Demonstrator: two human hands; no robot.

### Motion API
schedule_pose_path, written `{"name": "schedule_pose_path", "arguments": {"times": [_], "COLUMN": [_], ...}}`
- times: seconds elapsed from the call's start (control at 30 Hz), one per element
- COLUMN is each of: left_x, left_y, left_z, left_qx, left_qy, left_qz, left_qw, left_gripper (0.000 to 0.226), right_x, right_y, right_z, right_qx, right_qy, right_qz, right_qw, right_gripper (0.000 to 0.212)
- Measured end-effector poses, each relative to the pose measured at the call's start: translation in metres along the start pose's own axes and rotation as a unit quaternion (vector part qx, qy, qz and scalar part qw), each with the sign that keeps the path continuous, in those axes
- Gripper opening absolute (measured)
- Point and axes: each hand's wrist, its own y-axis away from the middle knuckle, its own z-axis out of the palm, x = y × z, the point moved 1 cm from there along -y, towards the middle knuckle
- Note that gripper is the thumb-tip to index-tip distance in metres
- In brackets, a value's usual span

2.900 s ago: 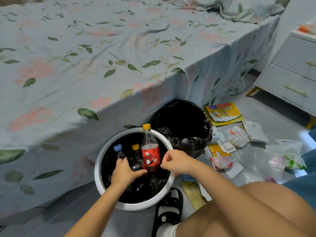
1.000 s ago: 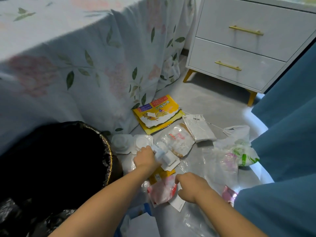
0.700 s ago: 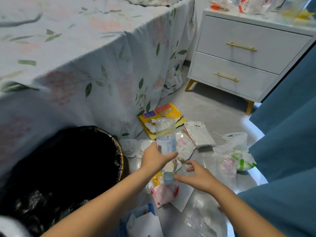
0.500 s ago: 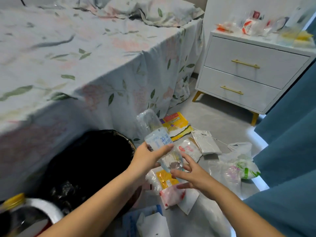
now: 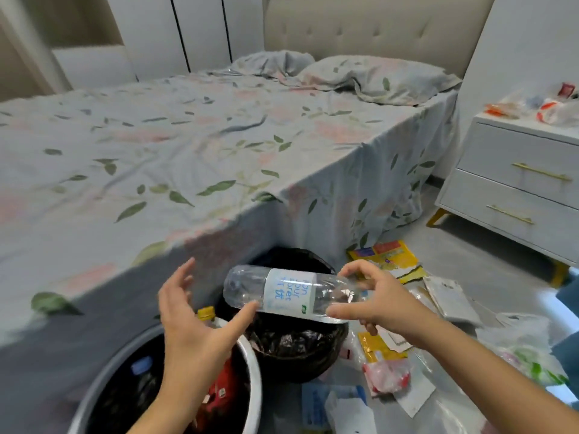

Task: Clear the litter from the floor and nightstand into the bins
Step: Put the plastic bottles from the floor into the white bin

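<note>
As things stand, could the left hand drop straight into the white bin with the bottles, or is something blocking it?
Probably yes. The left hand hangs open just above the white bin, nothing between them. The clear bottle, gripped at its neck end by the right hand, lies higher up, touching only the left thumb tip.

The bottle (image 5: 289, 292) neck and cap are hidden behind the right hand (image 5: 376, 302). The white bin (image 5: 250, 364) is cut off by the bottom edge. Litter on the nightstand (image 5: 517, 170) is blurred, and the nightstand is cropped at right.
</note>
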Motion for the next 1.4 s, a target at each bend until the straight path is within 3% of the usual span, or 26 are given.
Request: {"name": "schedule_pose_path", "arguments": {"times": [0.1,0.23,0.3,0.4,0.53,0.63,0.8,0.9,1.07,1.27,1.4], "left_x": [-0.020,-0.031,-0.032,-0.039,-0.072,-0.109,-0.146,-0.156,-0.157,-0.160,-0.159], "left_y": [0.009,0.014,0.014,0.022,0.039,0.047,0.058,0.060,0.064,0.067,0.065], "left_z": [-0.023,-0.035,-0.050,-0.073,-0.090,-0.096,-0.101,-0.101,-0.102,-0.097,-0.097], "left_qx": [-0.102,-0.130,-0.133,-0.137,-0.145,-0.127,-0.098,-0.111,-0.143,-0.129,-0.100], "left_qy": [-0.139,-0.258,-0.252,-0.210,-0.154,-0.093,-0.062,-0.082,-0.143,-0.186,-0.207], "left_qz": [0.145,0.195,0.155,0.047,-0.059,-0.171,-0.274,-0.299,-0.301,-0.319,-0.351], "left_qw": [0.974,0.937,0.946,0.967,0.976,0.973,0.955,0.944,0.932,0.920,0.908], "left_gripper": [0.088,0.082,0.069,0.063,0.056,0.052,0.056,0.054,0.059,0.115,0.111], "right_x": [-0.037,-0.083,-0.097,-0.101,-0.083,-0.063,-0.020,0.004,0.028,0.046,0.055], "right_y": [-0.001,0.003,0.004,-0.001,-0.012,-0.024,-0.028,-0.022,-0.016,-0.012,-0.007], "right_z": [0.023,0.063,0.085,0.117,0.157,0.170,0.166,0.161,0.135,0.102,0.089], "right_qx": [-0.018,-0.054,-0.060,-0.067,-0.129,-0.182,-0.240,-0.275,-0.249,-0.212,-0.196], "right_qy": [0.103,0.246,0.257,0.183,0.112,0.203,0.380,0.408,0.401,0.409,0.404], "right_qz": [-0.022,-0.084,-0.112,-0.128,-0.078,-0.070,-0.110,-0.126,-0.101,-0.071,-0.070], "right_qw": [0.994,0.964,0.958,0.972,0.982,0.959,0.886,0.862,0.876,0.885,0.891], "right_gripper": [0.057,0.057,0.053,0.048,0.057,0.060,0.047,0.041,0.035,0.030,0.028]}}
